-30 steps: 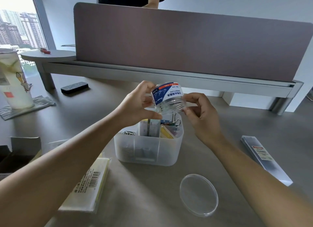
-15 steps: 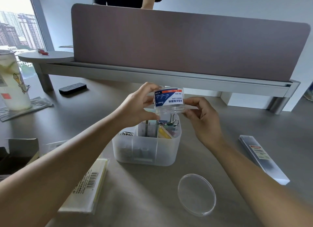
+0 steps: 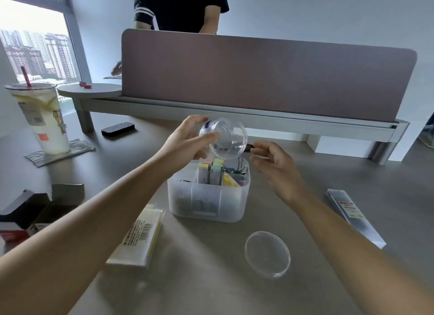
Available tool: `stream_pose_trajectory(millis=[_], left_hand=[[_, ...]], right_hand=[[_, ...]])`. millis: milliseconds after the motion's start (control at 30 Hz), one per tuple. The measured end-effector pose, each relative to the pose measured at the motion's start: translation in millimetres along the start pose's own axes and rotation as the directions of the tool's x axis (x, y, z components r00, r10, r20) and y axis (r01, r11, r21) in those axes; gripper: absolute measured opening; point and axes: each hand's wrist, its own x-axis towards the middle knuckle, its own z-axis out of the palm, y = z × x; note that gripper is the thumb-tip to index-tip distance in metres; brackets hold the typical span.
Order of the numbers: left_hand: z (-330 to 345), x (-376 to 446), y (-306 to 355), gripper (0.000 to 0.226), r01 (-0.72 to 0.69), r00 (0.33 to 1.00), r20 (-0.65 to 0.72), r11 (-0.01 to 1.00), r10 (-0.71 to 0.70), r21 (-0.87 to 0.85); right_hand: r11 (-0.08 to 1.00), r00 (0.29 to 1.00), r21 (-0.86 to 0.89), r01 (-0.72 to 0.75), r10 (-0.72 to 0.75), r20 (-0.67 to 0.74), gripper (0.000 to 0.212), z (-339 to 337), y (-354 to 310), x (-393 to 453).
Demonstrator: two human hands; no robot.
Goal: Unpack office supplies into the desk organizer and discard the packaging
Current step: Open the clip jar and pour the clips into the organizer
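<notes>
Tilting above organizer (image 3: 209,197): clear plastic jar (image 3: 224,138), mouth toward camera, left-hand (image 3: 185,143) held.

Left hand (image 3: 185,142): raised at 11 o'clock, fingers curled, gripping a clear jar (image 3: 224,138).
Right hand (image 3: 277,168): at 1 o'clock, fingers loosely curled, holding nothing.

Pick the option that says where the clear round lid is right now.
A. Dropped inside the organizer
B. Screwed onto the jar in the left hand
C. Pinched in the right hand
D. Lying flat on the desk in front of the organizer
D: the clear round lid lies flat on the desk, nearer the camera than the organizer, while the left hand holds the open jar above it.
</notes>
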Motion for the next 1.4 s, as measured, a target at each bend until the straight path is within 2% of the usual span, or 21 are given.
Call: stream_pose_trajectory(millis=[100, 267, 400, 500, 633, 700, 833, 900, 967, 1100, 1200, 1267, 1333, 1400], left_hand=[[-1, -41, 10, 0.009, 0.120, 0.992, -0.017, 0.988, -0.122, -0.101], [3, -111, 2, 0.007, 0.280, 0.958, -0.005, 0.936, -0.288, -0.215], [1, -152, -7, 0.010, 0.375, 0.915, -0.026, 0.874, -0.402, -0.310], [-9, -178, -13, 0.012, 0.413, 0.890, -0.073, 0.863, -0.450, -0.292], [-39, -210, -23, 0.031, 0.469, 0.840, -0.196, 0.858, -0.507, -0.210], [-56, -224, -29, 0.031, 0.475, 0.818, -0.266, 0.859, -0.511, -0.190], [-86, -234, -43, 0.038, 0.503, 0.758, -0.437, 0.861, -0.484, -0.080], [-98, -233, -50, 0.045, 0.517, 0.738, -0.524, 0.855, -0.424, 0.036], [-108, -232, -54, 0.051, 0.534, 0.740, -0.559, 0.833, -0.376, 0.147], [-113, -230, -59, 0.051, 0.561, 0.738, -0.585, 0.788, -0.338, 0.253], [-108, -235, -61, 0.041, 0.482, 0.762, -0.623, 0.797, -0.177, 0.363], [-105, -243, -63, 0.059, 0.466, 0.800, -0.588, 0.739, -0.118, 0.486], [-103, -251, -66, 0.083, 0.503, 0.841, -0.512, 0.600, -0.174, 0.622], [-103, -252, -69, 0.095, 0.538, 0.841, -0.476, 0.501, -0.258, 0.678]], right_hand=[[0.992, 0.995, -0.101, -0.072, 0.078, 0.056, 0.037, -10, -1, -39], [0.927, 0.953, -0.342, -0.153, 0.230, 0.196, 0.057, -14, 13, -96], [0.781, 0.941, -0.622, -0.063, 0.254, 0.224, 0.061, -11, 25, -126], [0.732, 0.949, -0.680, 0.042, 0.183, 0.255, 0.057, 0, 22, -138], [0.709, 0.912, -0.679, 0.191, 0.126, 0.389, 0.060, 39, 13, -147], [0.686, 0.901, -0.687, 0.240, 0.105, 0.420, 0.061, 63, 8, -149], [0.657, 0.896, -0.691, 0.301, 0.054, 0.441, 0.061, 101, -1, -144], [0.654, 0.891, -0.686, 0.319, 0.042, 0.453, 0.061, 115, -3, -139], [0.663, 0.884, -0.675, 0.325, 0.041, 0.466, 0.060, 127, -5, -133], [0.665, 0.857, -0.664, 0.341, 0.069, 0.510, 0.059, 143, -7, -128], [0.695, 0.879, -0.631, 0.344, -0.001, 0.477, 0.058, 140, -9, -130], [0.707, 0.890, -0.609, 0.360, -0.065, 0.452, 0.051, 136, -12, -135], [0.681, 0.870, -0.611, 0.404, -0.080, 0.486, 0.047, 134, -12, -140], [0.660, 0.842, -0.616, 0.430, -0.047, 0.537, 0.048, 135, -13, -142]])
